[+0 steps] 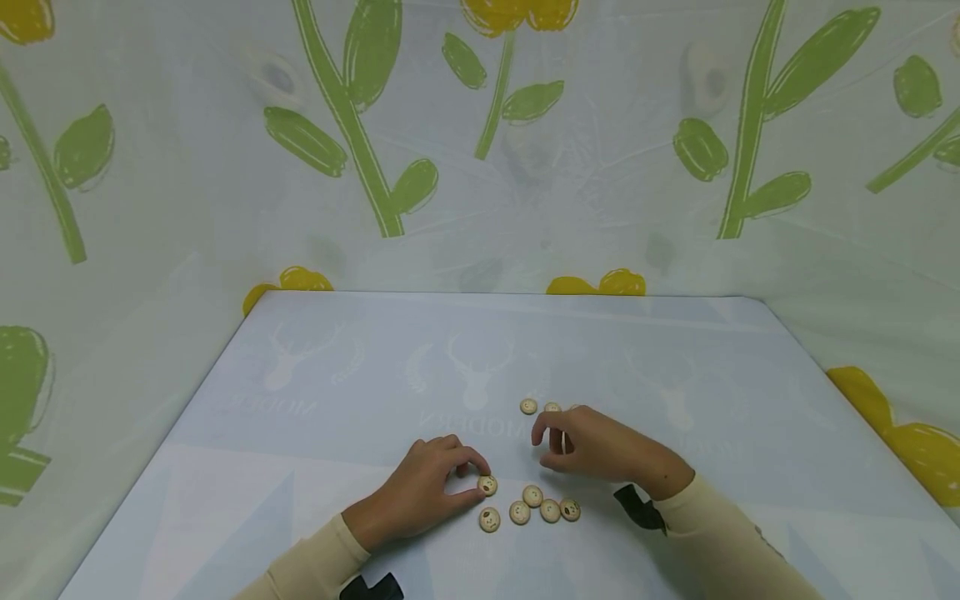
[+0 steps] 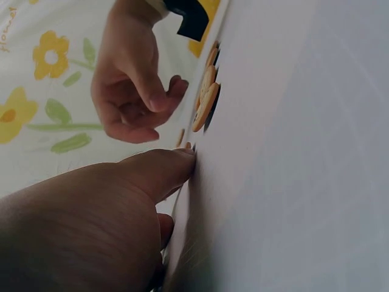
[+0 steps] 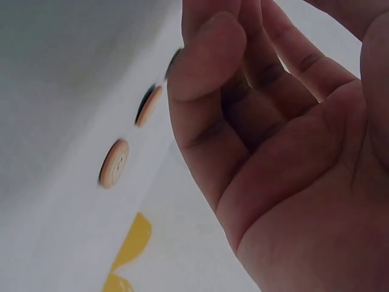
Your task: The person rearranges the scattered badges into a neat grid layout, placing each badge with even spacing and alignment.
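Observation:
My left hand is low over the table, its thumb and index finger pinching the edges of a small round wooden button. In the left wrist view the thumb hides most of that button. My right hand hovers to the right, fingers loosely bent and nothing visible between thumb and index finger. Nearest in front of the left hand is another wooden button. Several more form a small group, among them a button, below the right hand. The right wrist view shows a button beside the fingers.
Beyond the right hand a row of buttons lies on the table, partly hidden by its fingers. The pale table carries faint deer-head prints. Behind it hangs a white curtain with green leaves and yellow flowers.

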A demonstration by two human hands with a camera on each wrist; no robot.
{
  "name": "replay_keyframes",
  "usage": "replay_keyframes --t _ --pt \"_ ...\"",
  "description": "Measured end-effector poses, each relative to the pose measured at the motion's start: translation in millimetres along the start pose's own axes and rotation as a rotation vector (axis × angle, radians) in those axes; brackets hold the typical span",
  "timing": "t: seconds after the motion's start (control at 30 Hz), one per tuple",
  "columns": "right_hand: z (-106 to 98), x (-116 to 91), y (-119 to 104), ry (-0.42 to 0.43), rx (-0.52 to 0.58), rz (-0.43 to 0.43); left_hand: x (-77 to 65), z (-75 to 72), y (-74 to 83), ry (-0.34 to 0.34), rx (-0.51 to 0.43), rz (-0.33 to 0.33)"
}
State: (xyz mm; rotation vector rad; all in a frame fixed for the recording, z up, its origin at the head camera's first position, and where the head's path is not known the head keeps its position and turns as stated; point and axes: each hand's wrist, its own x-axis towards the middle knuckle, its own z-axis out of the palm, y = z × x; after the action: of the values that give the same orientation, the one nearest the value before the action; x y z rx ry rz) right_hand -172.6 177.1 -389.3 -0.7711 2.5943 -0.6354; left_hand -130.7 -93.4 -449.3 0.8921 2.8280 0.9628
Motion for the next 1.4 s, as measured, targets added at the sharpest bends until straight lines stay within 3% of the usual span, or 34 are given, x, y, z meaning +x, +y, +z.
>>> replay_keyframes --t 0.57,1.4 --pt "11 -1 -11 -0.165 0.151 -0.099 0.4 0.1 -0.7 0.019 0.031 0.009" --pt "17 -1 -11 -0.194 0.133 -0.109 1.1 0.4 -0.4 0.026 0.023 0.007"
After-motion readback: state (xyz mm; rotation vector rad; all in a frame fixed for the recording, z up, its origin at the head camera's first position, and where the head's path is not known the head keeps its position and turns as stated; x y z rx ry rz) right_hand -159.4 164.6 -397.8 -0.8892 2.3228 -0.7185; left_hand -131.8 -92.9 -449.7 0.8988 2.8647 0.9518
